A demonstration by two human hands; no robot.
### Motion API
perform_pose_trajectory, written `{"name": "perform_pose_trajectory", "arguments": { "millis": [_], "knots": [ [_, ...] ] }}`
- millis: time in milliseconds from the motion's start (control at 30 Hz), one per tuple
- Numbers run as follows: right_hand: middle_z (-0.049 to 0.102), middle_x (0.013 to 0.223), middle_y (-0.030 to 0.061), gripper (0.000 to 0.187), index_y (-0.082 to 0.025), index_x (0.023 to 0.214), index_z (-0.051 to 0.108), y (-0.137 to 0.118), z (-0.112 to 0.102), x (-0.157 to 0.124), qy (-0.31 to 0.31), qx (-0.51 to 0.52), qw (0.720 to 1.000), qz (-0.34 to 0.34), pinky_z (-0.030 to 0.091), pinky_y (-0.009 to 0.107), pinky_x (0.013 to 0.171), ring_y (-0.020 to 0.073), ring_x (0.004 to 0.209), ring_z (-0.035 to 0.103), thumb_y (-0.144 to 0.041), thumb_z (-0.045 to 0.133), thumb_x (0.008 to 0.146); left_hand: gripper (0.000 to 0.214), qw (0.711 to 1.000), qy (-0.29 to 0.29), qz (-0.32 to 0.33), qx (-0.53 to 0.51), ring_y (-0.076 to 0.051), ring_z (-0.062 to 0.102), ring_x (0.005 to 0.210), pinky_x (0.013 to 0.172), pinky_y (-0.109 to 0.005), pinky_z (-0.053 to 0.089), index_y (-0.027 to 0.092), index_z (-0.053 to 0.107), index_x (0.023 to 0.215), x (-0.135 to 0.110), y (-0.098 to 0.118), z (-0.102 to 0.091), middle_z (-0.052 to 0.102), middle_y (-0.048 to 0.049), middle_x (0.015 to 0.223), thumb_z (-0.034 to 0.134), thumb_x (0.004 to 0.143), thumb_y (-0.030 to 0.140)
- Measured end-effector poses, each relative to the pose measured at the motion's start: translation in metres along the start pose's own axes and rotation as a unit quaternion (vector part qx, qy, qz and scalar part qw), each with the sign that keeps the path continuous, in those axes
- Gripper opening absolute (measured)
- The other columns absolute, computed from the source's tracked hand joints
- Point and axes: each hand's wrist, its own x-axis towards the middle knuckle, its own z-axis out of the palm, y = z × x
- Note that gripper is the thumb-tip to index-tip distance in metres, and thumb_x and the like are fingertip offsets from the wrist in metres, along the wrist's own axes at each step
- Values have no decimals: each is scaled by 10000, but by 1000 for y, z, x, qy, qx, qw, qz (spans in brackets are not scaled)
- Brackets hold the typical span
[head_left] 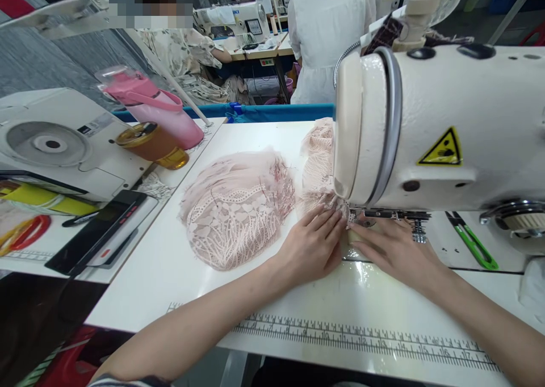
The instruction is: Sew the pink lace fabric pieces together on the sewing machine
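Pale pink lace fabric [318, 163] runs along the bed of the white sewing machine [443, 114] and under its head. On the near edge of this lace lies my left hand [313, 242], closed on it just left of the needle area, its fingers together and thumb hidden. To the right of the presser foot, my right hand [395, 251] lies flat on the bed, fingers stretched out and partly behind metal parts. Its fingertips come close to the lace edge. A separate folded pile of pink lace [234, 211] with loose threads rests on the table to the left.
Green-handled snips [472, 242] lie on the bed at right. A printed ruler [361, 341] marks the table's front edge. At left are a pink bottle [155, 106], an amber cup [153, 144], a black case [96, 234] and another machine [63, 143]. Two people sit beyond.
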Motion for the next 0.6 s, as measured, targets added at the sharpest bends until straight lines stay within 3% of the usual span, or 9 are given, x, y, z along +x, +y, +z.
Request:
{"name": "perform_pose_trajectory", "arguments": {
  "millis": [133, 267, 433, 600],
  "knots": [
    [679, 1087, 55, 380, -313, 1286, 573, 4, 5, -5, -17, 42, 999, -2, 489, 370, 733, 222, 905, 638, -432, 475, 939, 417, 1000, -10, 2, -11, -249, 562, 1206, 1056, -430, 428, 63, 605, 1222, 0, 0, 0, 619, -134, 1251, 411, 919, 274],
    [671, 1148, 70, 355, -279, 1272, 582, 6, 6, -6, -13, 10, 999, -27, 481, 401, 795, 217, 909, 640, -375, 445, 960, 405, 1000, -11, 8, -9, -239, 554, 1218, 1054, -427, 429, 81, 603, 1222, 0, 0, 1, 627, -115, 1245, 402, 921, 263],
    [681, 1120, 75, 357, -253, 1209, 625, 2, 1, 0, 23, -25, 999, -24, 469, 361, 776, 182, 841, 640, -417, 417, 969, 399, 1000, -5, 8, -1, -243, 575, 1191, 1074, -416, 406, 65, 608, 1208, 1, 1, 1, 626, -130, 1246, 422, 917, 265],
    [666, 1138, 66, 339, -259, 1211, 620, -2, -2, 3, 6, -9, 999, -30, 449, 331, 751, 175, 864, 626, -410, 447, 961, 391, 1000, -8, 0, 0, -240, 579, 1185, 1063, -411, 418, 70, 608, 1202, 1, 1, 0, 630, -127, 1241, 427, 913, 262]
  ]
}}
